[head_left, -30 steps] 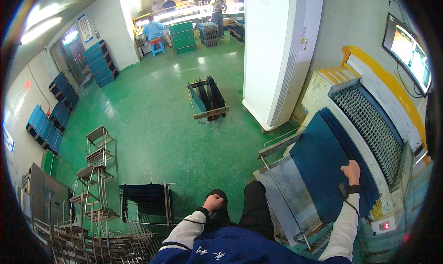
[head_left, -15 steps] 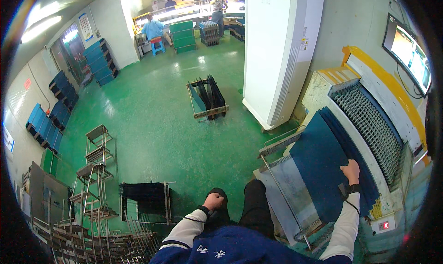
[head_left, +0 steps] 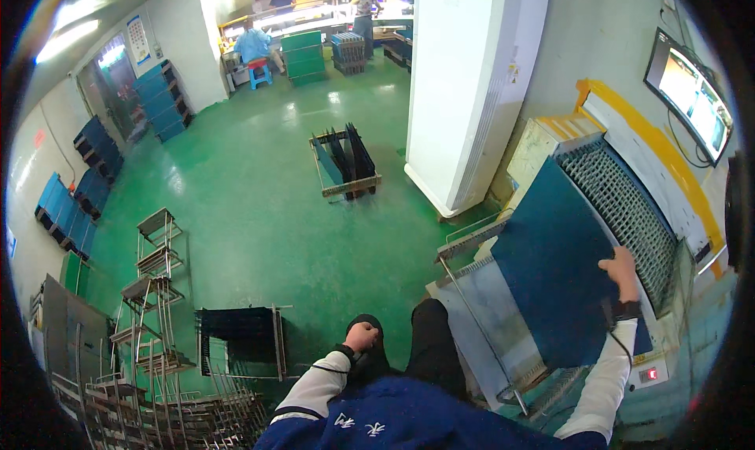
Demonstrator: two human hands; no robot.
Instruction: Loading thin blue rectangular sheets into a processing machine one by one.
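Note:
My right hand (head_left: 619,272) grips the right edge of a large, thin dark blue panel (head_left: 543,253), fingers closed on it. The panel lies slanted, its far right edge against a machine bed with rows of rollers (head_left: 621,214). Under its left side shows a metal rack (head_left: 484,312) with a rod and slotted, comb-like side rails, standing at my right. Whether more panels lie beneath this one is hidden. My left hand (head_left: 362,337) rests closed on my left knee, with nothing visible in it.
A tall white cabinet (head_left: 460,96) stands ahead. A rack of dark panels (head_left: 346,167) sits on the green floor, another dark-filled rack (head_left: 242,341) by my left leg. Bare metal racks (head_left: 161,293) stack at left. A screen (head_left: 690,94) hangs right; people work far back.
My right hand has moved right and forward, carrying the blue panel toward the rollers. The panel now covers the spot where several panel edges showed. My left hand stays on the knee.

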